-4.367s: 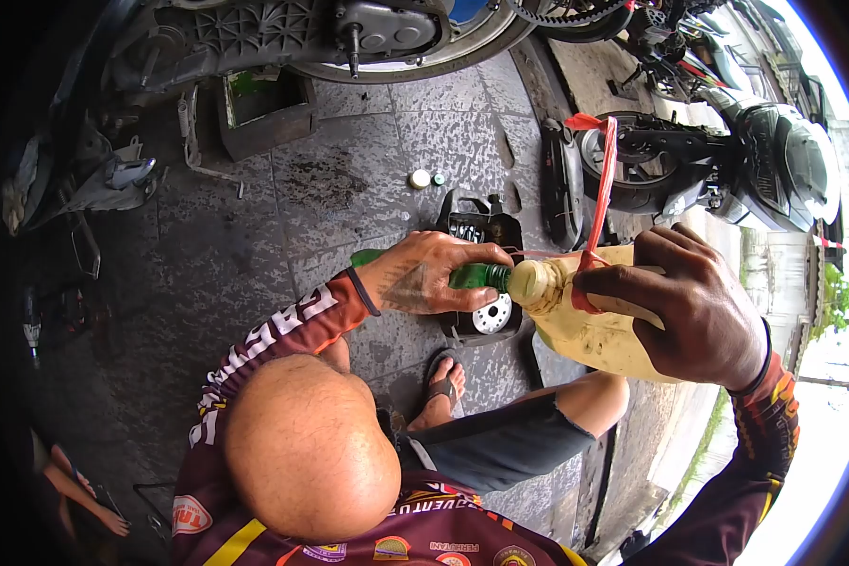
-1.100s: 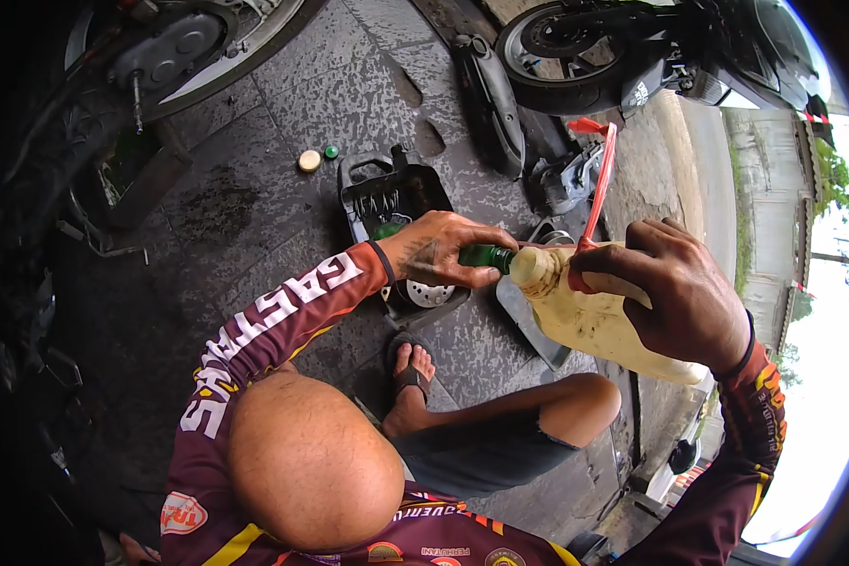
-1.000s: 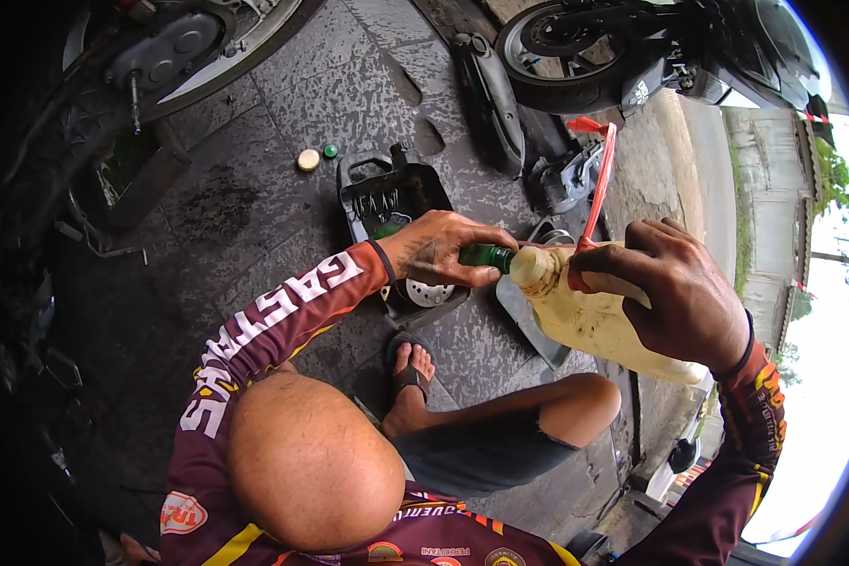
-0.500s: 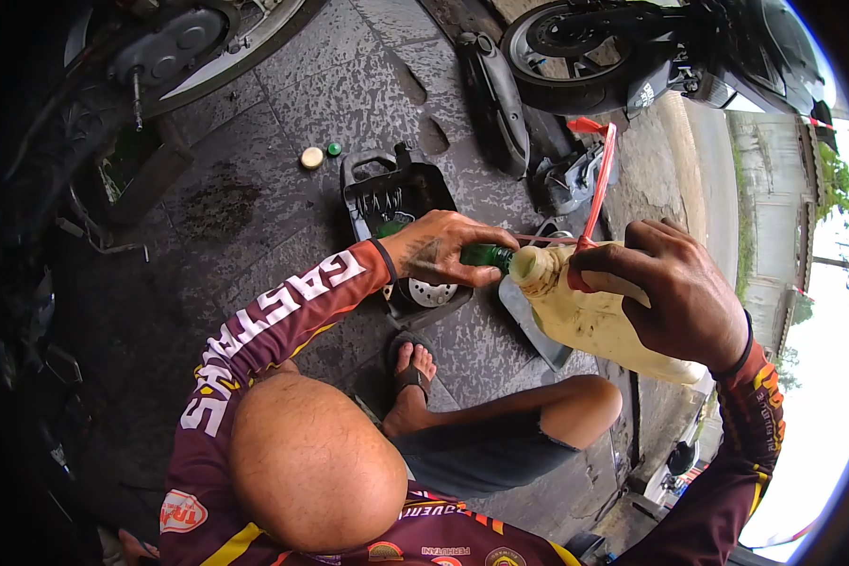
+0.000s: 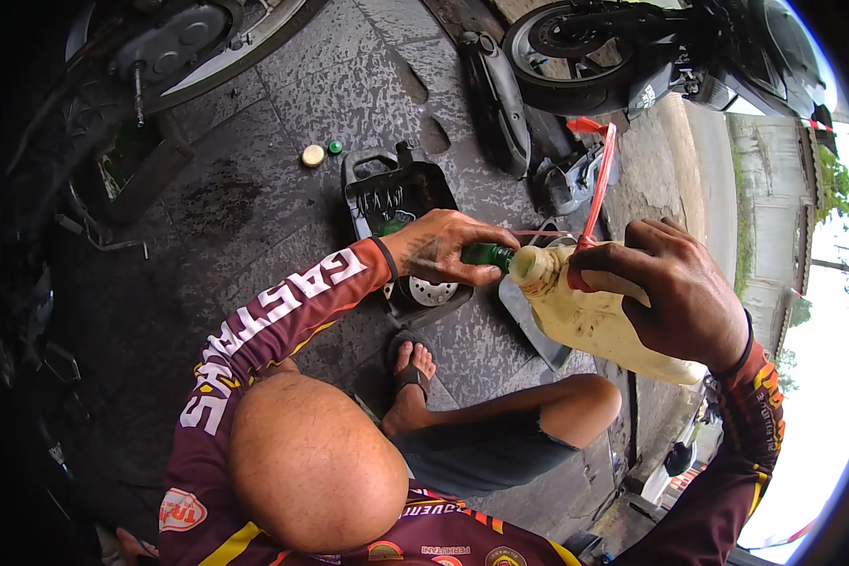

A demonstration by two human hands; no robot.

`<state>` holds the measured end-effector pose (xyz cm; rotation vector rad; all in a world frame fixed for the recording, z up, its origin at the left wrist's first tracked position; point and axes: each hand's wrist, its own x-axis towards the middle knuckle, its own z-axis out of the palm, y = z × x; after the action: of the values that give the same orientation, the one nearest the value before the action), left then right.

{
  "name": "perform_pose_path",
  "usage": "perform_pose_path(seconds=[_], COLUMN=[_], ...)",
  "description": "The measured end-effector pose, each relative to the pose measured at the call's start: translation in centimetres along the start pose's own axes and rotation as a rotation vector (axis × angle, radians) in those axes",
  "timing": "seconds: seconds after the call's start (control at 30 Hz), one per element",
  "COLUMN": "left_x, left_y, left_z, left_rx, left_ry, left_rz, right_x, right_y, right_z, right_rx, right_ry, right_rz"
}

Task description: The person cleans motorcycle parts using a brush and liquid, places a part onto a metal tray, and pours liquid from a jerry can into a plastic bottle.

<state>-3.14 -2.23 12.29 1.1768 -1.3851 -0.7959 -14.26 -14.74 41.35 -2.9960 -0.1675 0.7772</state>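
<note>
My left hand [image 5: 441, 247] is wrapped round the neck of a green bottle [image 5: 484, 255]. The bottle's mouth meets the opening of a yellowish plastic jug [image 5: 594, 321]. My right hand [image 5: 686, 292] grips the jug by its handle, where a red plastic strip [image 5: 602, 179] is tied. The jug lies tilted on its side, mouth toward the bottle. Whether liquid is passing between them cannot be made out. Below my left hand, a cut-open black container [image 5: 429, 193] on the floor holds metal parts, among them a perforated disc [image 5: 431, 291].
A cream cap [image 5: 312, 156] and a green cap [image 5: 336, 147] lie on the tiled floor. A motorcycle wheel [image 5: 575, 57] and a dark cover [image 5: 496, 106] are at the upper right. Another motorcycle [image 5: 165, 47] stands at the upper left. A grey tray [image 5: 528, 321] is behind the jug.
Since the oldest frame, the view has shifted and turned, and the floor container now appears further left. Both hands keep their holds, with bottle and jug still mouth to mouth.
</note>
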Motion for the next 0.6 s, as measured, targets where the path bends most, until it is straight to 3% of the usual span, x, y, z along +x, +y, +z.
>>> perform_pose_path(seconds=[0.6], left_x=[-0.1], left_y=[-1.2], left_z=[0.5], left_rx=[-0.012], left_ry=[0.056], left_rz=[0.059], right_x=[0.1], right_y=[-0.1], right_z=[-0.1], right_rx=[0.006], right_ry=[-0.022], right_rz=[0.004])
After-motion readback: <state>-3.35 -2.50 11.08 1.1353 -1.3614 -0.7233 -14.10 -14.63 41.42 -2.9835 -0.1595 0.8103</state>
